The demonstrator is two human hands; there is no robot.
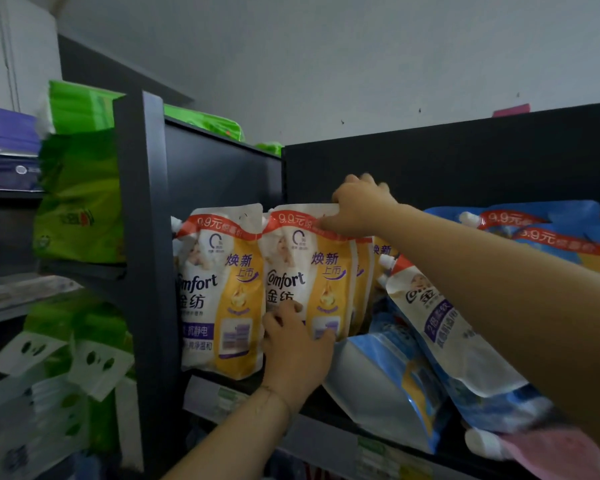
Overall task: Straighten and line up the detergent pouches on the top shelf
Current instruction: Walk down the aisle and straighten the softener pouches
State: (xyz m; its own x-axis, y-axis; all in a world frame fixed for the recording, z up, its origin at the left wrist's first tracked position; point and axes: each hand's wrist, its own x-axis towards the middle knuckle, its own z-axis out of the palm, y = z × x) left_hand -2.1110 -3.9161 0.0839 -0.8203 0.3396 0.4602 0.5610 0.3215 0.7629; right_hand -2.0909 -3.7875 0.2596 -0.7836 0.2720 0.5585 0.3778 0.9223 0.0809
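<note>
Detergent pouch, second from left, upright, touching first pouch; right hand pinches top edge; left hand grips lower part; blue pouches slumped alongside.

The top edge of an upright yellow-and-white Comfort pouch is gripped by the right hand, with the fingers curled over behind it and the thumb laid on the red price band. Its lower part is held by the left hand, directly below the right. Just left of both hands a second Comfort pouch is stood upright, touching the held one. Right of the left hand, a white-and-blue pouch is tilted over. Farther left, past a dark shelf upright, green packs are stacked.
</note>
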